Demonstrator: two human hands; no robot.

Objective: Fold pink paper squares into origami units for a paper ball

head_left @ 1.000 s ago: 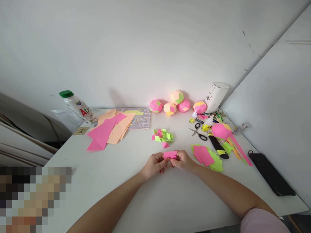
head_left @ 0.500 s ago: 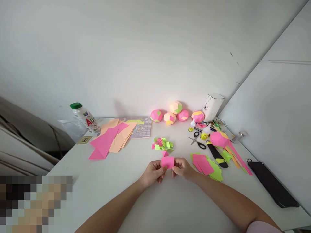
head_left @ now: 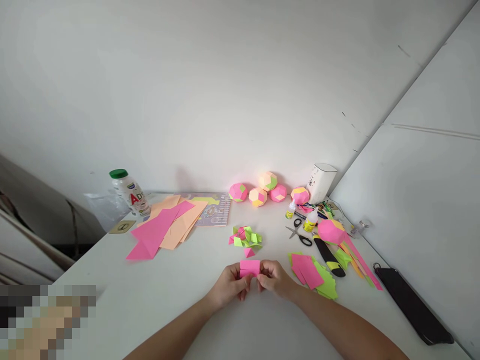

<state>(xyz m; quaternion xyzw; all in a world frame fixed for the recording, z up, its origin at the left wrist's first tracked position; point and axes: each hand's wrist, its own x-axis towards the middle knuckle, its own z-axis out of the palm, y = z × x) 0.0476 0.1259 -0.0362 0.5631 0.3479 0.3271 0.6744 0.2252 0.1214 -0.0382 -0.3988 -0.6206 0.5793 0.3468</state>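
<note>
A small pink piece of paper (head_left: 249, 266) is held up between my two hands, and a crosswise line shows on it. My left hand (head_left: 231, 285) pinches its left side, thumb toward me. On the other side my right hand (head_left: 273, 279) pinches the right edge. Just beyond the paper lie a small folded pink piece (head_left: 249, 252) and a loose pile of folded green and pink pieces (head_left: 245, 237). To the right of my right hand is a stack of pink and green paper sheets (head_left: 309, 272).
Faceted paper balls (head_left: 258, 196) stand along the wall. Scissors (head_left: 299, 233), glue bottles (head_left: 310, 220), a utility knife (head_left: 330, 257) and a black case (head_left: 412, 304) lie at right. Larger paper sheets (head_left: 157, 232), a notebook (head_left: 221, 215) and a white bottle (head_left: 131, 192) are at left.
The view has tilted up slightly, so the table things sit lower. A crosswise line now shows on the pink paper, which both hands still hold.
</note>
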